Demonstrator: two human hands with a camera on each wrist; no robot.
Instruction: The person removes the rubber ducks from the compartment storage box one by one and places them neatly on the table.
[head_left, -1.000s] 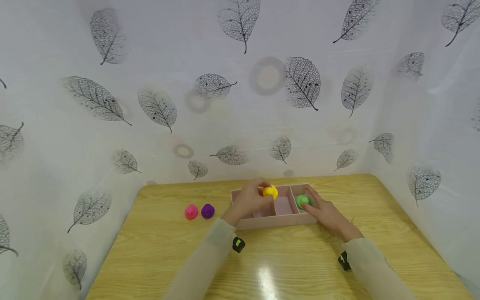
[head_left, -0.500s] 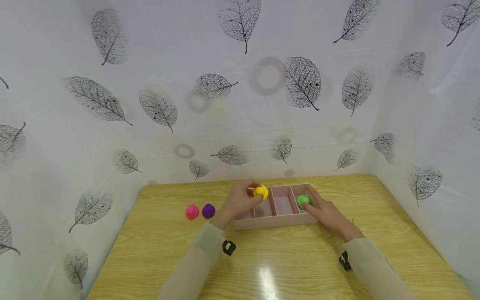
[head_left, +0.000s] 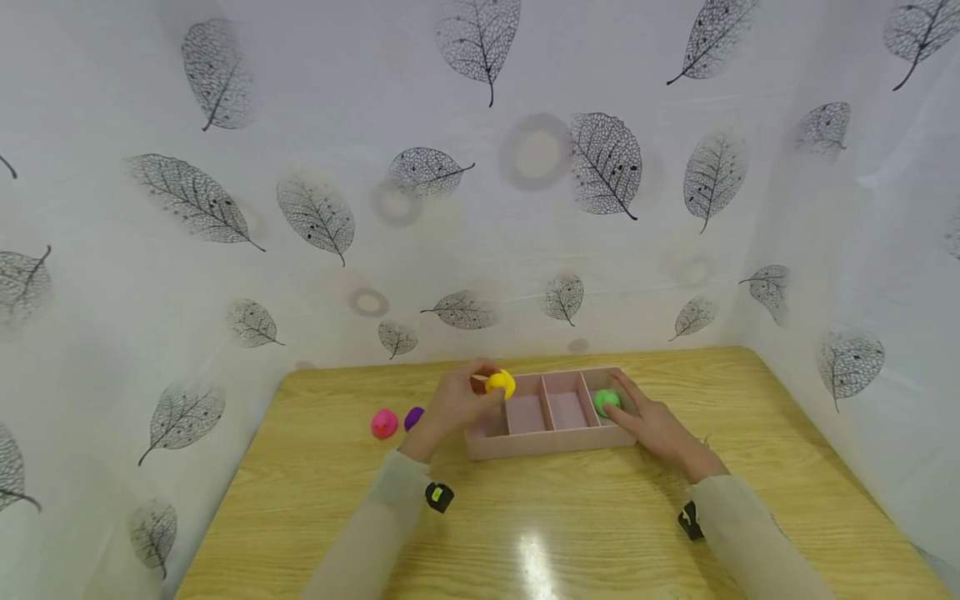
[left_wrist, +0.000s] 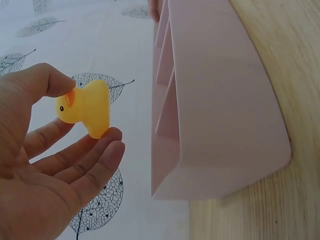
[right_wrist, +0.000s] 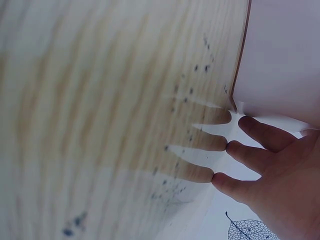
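My left hand [head_left: 450, 408] pinches a yellow rubber duck [left_wrist: 92, 107] between thumb and fingers. In the head view the duck overlaps the left end of a pink divided box [head_left: 551, 442]. My right hand [head_left: 662, 427] holds the box's right end, thumb over the wall and reaching inside, other fingers outside. Seen from the right wrist, three spread fingertips [right_wrist: 220, 177] touch the table beside the box wall. A green rubber duck [head_left: 604, 402] sits in the rightmost compartment, close to the right thumb. The two middle compartments hold nothing.
A pink rubber duck [head_left: 384, 423] stands on the wooden table [head_left: 300, 517] left of the box. Beside it is a purple duck [head_left: 412, 418], partly hidden by my left wrist. A white leaf-patterned curtain [head_left: 480, 242] hangs behind the table and along its sides.
My left hand has carried the yellow duck leftward along the box, from above the middle to the left end. The purple duck is now partly covered. My right hand stays put.
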